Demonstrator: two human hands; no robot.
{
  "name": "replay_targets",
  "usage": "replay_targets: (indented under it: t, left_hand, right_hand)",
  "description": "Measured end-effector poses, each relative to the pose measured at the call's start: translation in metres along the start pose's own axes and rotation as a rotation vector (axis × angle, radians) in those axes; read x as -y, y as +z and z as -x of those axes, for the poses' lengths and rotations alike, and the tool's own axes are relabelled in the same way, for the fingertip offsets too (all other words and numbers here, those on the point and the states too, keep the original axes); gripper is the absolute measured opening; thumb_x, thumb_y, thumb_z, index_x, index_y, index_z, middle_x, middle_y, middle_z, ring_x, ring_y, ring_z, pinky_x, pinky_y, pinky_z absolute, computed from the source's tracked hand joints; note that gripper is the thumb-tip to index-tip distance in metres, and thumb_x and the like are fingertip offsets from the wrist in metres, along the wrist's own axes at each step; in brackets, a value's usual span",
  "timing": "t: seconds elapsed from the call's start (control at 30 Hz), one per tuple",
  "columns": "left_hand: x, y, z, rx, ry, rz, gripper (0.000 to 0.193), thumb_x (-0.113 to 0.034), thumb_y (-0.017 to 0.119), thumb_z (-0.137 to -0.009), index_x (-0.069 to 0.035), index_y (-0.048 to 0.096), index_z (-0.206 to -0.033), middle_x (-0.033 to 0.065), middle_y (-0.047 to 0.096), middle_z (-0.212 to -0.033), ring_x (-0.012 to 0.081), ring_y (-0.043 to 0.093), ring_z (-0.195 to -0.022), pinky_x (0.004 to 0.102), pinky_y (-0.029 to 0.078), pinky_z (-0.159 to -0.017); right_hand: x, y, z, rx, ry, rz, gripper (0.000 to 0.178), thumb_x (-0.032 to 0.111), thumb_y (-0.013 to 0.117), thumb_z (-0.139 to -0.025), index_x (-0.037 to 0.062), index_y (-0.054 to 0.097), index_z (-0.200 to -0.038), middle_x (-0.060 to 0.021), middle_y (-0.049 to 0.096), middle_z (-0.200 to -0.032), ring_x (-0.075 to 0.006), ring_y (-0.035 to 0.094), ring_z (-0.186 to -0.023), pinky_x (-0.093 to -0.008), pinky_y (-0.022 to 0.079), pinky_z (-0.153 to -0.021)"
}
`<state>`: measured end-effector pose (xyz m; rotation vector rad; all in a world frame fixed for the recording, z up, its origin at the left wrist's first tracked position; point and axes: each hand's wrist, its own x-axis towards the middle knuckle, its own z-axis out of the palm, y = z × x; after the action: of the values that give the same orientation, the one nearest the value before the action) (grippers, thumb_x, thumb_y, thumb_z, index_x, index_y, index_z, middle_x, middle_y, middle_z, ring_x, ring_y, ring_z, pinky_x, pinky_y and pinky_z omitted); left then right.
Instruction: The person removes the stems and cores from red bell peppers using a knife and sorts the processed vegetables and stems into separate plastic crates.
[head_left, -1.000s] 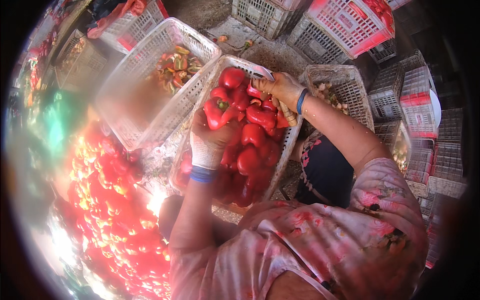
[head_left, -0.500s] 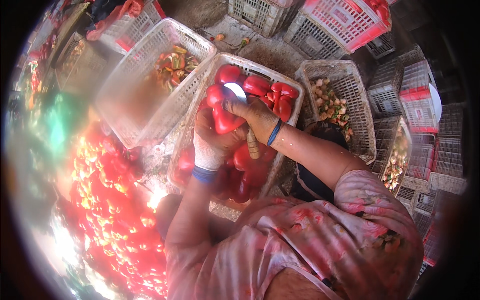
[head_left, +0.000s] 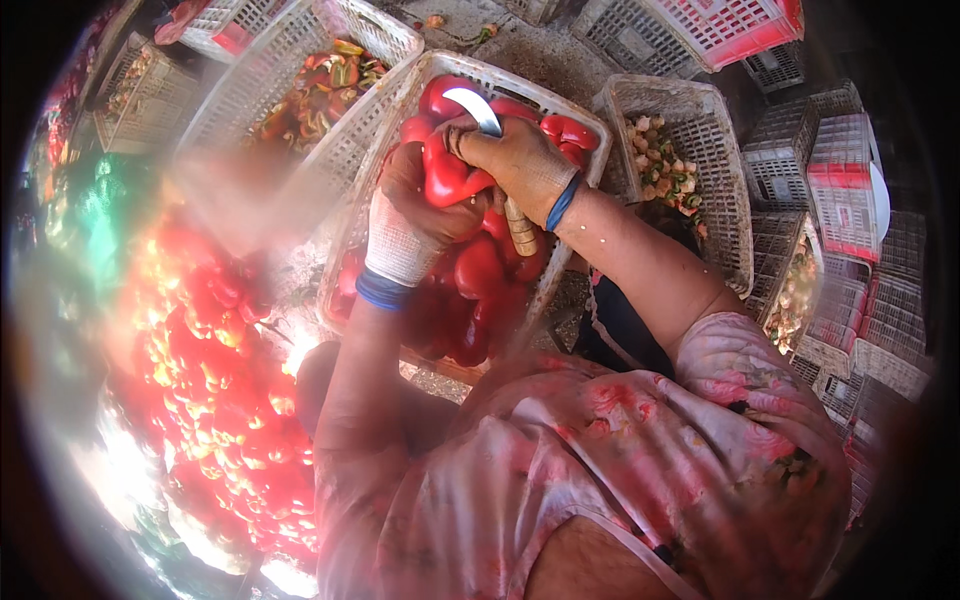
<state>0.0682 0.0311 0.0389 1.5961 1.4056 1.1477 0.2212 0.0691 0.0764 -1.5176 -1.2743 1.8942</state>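
Note:
My left hand (head_left: 412, 215), in a stained white work glove, is closed around a red bell pepper (head_left: 448, 178) over a crate. My right hand (head_left: 522, 165), gloved too, grips a curved knife (head_left: 519, 228) by its wooden handle, which sticks out below the fist. The bright blade points up and left above the pepper, and the right thumb touches the pepper's side. Beneath both hands, the plastic crate (head_left: 597, 155) holds several more red peppers (head_left: 480, 268). Glove and fingers hide part of the held pepper.
A crate with pepper scraps (head_left: 335, 75) stands at the left, another with cut stem ends (head_left: 660, 165) at the right. A big heap of red peppers (head_left: 220, 400) lies lower left, partly blurred by glare. Stacked crates (head_left: 840, 190) line the right side.
The view has shifted, so the crates appear higher. The knife blade has come away from the pepper's top and now stands above it; the right hand has turned and moved slightly right.

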Motion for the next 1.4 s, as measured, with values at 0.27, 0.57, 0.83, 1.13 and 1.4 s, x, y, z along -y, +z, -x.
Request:
replay_targets:
  t: [0.27, 0.57, 0.83, 1.13, 1.4]
  left_hand:
    - [0.045, 0.022, 0.008, -0.137, -0.002, -0.275, 0.083, -0.015, 0.078, -0.069, 0.003, 0.037, -0.139, 0.0276, 0.055, -0.12, 0.0441, 0.056, -0.11, 0.0467, 0.05, -0.092]
    - [0.041, 0.021, 0.012, -0.249, -0.065, -0.456, 0.076, -0.018, 0.077, -0.069, -0.002, 0.043, -0.134, 0.0248, 0.055, -0.12, 0.044, 0.059, -0.105, 0.0497, 0.051, -0.084]
    - [0.034, 0.02, 0.005, -0.183, 0.005, -0.482, 0.064, -0.012, 0.072, -0.073, -0.001, 0.047, -0.132, 0.0218, 0.061, -0.113, 0.041, 0.059, -0.106, 0.0472, 0.05, -0.088]
    - [0.009, 0.002, 0.008, -0.234, -0.071, -0.058, 0.046, -0.007, 0.07, -0.081, 0.001, 0.057, -0.124, 0.0146, 0.068, -0.104, 0.0263, 0.066, -0.094, 0.0355, 0.054, -0.079]
    - [0.045, -0.016, 0.003, -0.369, -0.475, 0.48, 0.04, -0.004, 0.073, -0.082, 0.004, 0.059, -0.119, 0.0074, 0.068, -0.094, 0.0113, 0.064, -0.071, 0.0259, 0.053, -0.059]
  right_hand:
    - [-0.032, 0.019, -0.037, -0.375, -0.172, 0.313, 0.042, 0.042, 0.065, -0.086, 0.0047, 0.069, -0.106, -0.0143, 0.069, -0.083, -0.0233, 0.067, -0.071, -0.037, 0.053, -0.067]
    - [-0.044, 0.03, -0.053, -0.435, -0.314, 0.244, 0.046, 0.046, 0.063, -0.089, 0.0027, 0.068, -0.103, -0.0174, 0.07, -0.085, -0.0277, 0.07, -0.081, -0.0412, 0.053, -0.074]
    - [-0.04, 0.031, -0.049, -0.431, -0.212, 0.438, 0.044, 0.041, 0.066, -0.086, -0.0019, 0.067, -0.095, -0.0222, 0.069, -0.082, -0.029, 0.07, -0.073, -0.0387, 0.055, -0.068]
    - [-0.037, 0.024, -0.043, -0.363, -0.645, 0.572, 0.036, 0.03, 0.063, -0.083, 0.0118, 0.062, -0.113, -0.0191, 0.069, -0.089, -0.0399, 0.067, -0.083, -0.0468, 0.054, -0.072]
    - [-0.019, 0.021, -0.032, -0.034, -0.87, 0.481, 0.033, 0.014, 0.063, -0.086, 0.0056, 0.066, -0.118, -0.0068, 0.07, -0.09, -0.0109, 0.066, -0.073, -0.0271, 0.053, -0.063]
